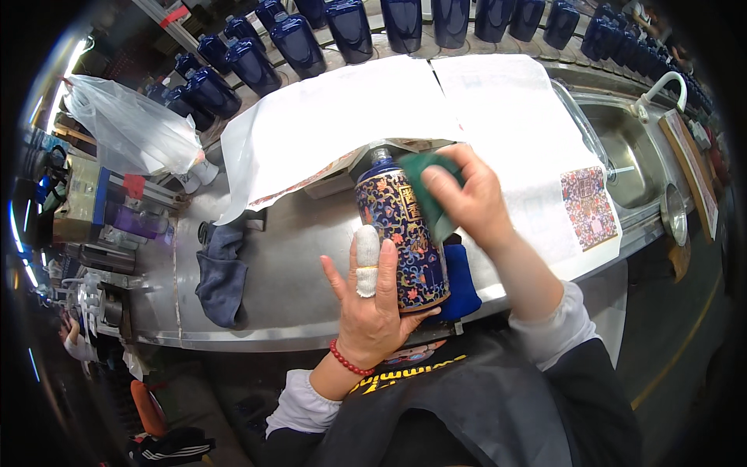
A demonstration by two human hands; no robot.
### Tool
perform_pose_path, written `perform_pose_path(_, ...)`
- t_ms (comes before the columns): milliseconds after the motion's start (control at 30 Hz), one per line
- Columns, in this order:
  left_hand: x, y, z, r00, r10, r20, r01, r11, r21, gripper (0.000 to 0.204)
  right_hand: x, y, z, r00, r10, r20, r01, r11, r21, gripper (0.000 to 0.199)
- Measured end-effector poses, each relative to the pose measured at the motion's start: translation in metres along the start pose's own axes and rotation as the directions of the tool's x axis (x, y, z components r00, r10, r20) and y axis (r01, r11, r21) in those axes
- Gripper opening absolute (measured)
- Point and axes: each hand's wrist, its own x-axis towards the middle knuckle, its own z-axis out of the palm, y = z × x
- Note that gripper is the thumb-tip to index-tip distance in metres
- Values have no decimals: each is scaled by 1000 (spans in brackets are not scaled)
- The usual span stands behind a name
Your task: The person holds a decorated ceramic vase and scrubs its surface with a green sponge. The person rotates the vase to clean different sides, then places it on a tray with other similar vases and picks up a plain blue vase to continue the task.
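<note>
A dark blue glass bottle (401, 249) with a colourful floral decal leans tilted in front of me, its clear neck at the far end. Against its near left side lies my left hand (369, 319), fingers spread and thumb at the base, supporting it. One finger wears a white fabric cover (366, 261). My right hand (471, 198) grips a dark green flat piece (432, 187) against the bottle's upper right side; whether it is a scraper or a cloth I cannot tell. Beneath the bottle's right side shows a blue cloth or pad (464, 282).
White paper sheets (358, 101) cover much of the steel worktop; a floral decal sheet (589, 206) lies at the right. A grey-blue cloth (222, 272) rests left. Several blue bottles (350, 31) line the back. A sink (626, 152) is far right, a plastic bag (128, 124) far left.
</note>
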Motion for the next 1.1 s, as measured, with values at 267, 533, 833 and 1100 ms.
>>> perform_pose_path(267, -13, -11, 6, 999, -37, 25, 38, 999, -29, 117, -2, 4, 1, 988, 94, -120, -78, 988, 133, 21)
perform_pose_path(533, 38, -39, -18, 999, 36, 27, -35, 998, -62, 125, -2, -2, -3, 993, 109, -37, -92, 946, 312, 21)
perform_pose_path(833, 87, -24, -39, 929, 246, 276, -282, 954, 98, 101, -20, 9, -17, 987, 155, -39, -131, 926, 355, 25)
perform_pose_path(1100, 21, 0, -16, 988, 16, 154, -20, 1000, 22, 113, -47, -7, 4, 999, -28, 18, 24, 984, 176, 21)
